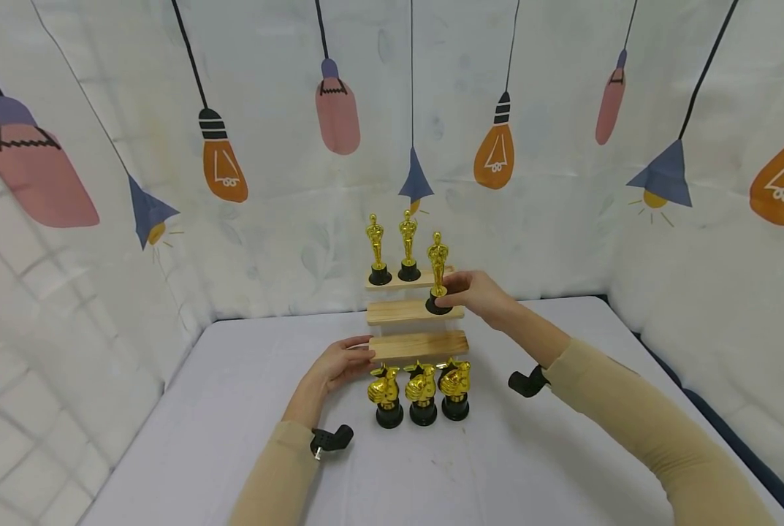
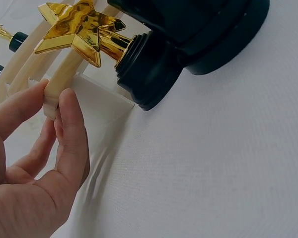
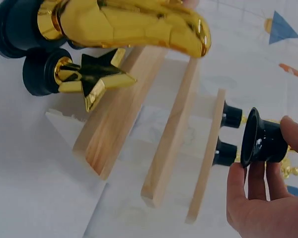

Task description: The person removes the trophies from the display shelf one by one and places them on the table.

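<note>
My right hand [image 1: 480, 296] holds a gold figure trophy [image 1: 438, 257] by its round black base [image 3: 266, 141]. In the right wrist view that base is apart from the boards. Two matching figure trophies [image 1: 375, 245] [image 1: 408, 239] stand on the top board [image 1: 401, 283] of a three-step wooden stand. With thumb and fingers, my left hand [image 1: 340, 363] pinches the left end of the lowest board [image 1: 419, 345]. The middle board [image 1: 398, 313] lies between. White side supports [image 2: 102, 96] show under the boards in the left wrist view.
Three gold trophies with black bases, a left one [image 1: 385, 394], a middle one [image 1: 421, 394] and a right one [image 1: 454, 389], stand in a row before the stand. A gold star [image 2: 74, 32] shows on one. Behind the white table [image 1: 234, 409] hangs a lamp-print cloth [image 1: 267, 241].
</note>
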A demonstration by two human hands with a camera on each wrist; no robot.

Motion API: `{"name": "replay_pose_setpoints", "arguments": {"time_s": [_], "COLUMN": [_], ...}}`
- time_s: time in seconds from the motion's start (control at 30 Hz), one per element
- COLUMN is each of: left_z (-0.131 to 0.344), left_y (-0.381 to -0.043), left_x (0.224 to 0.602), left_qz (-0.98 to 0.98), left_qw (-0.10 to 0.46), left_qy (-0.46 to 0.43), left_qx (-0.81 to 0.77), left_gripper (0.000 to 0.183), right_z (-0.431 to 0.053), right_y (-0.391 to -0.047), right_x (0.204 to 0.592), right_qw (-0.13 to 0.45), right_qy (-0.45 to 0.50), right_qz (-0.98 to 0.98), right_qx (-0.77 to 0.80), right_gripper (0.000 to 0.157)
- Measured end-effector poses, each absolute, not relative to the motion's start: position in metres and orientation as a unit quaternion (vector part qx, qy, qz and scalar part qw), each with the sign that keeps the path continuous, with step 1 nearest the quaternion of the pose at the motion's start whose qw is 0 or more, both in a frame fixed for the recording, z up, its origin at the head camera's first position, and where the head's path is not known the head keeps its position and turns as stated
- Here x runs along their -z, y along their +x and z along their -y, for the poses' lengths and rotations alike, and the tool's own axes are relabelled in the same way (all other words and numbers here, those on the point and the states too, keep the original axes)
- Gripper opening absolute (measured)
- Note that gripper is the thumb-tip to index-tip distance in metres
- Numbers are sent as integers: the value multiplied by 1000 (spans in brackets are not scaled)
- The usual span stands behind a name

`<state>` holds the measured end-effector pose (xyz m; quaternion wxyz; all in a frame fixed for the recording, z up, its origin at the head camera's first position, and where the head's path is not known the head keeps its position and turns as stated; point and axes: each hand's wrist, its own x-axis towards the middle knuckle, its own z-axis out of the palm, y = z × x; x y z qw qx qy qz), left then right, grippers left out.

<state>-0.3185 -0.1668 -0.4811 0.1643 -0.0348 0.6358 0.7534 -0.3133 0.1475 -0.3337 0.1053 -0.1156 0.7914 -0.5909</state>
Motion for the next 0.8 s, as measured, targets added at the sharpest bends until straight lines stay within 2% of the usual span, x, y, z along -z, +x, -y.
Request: {"name": "replay_pose_setpoints", "arguments": {"time_s": [0.37,0.8], "left_z": [168,168], "left_y": [-317,-318], "left_x": [481,482], "left_qz": [-631,-631], "left_qw": [172,170], "left_qy": [-24,-25], "left_qx": [-756,-757], "left_gripper": [60,59], "right_z": [-151,-157], "right_y": [-290,-269], "right_x": [336,341], "right_qw": [118,130], "right_qy": [-135,-138], "right_qz": [-786,-791], "right_qx": [592,582], "right_gripper": [57,56]}}
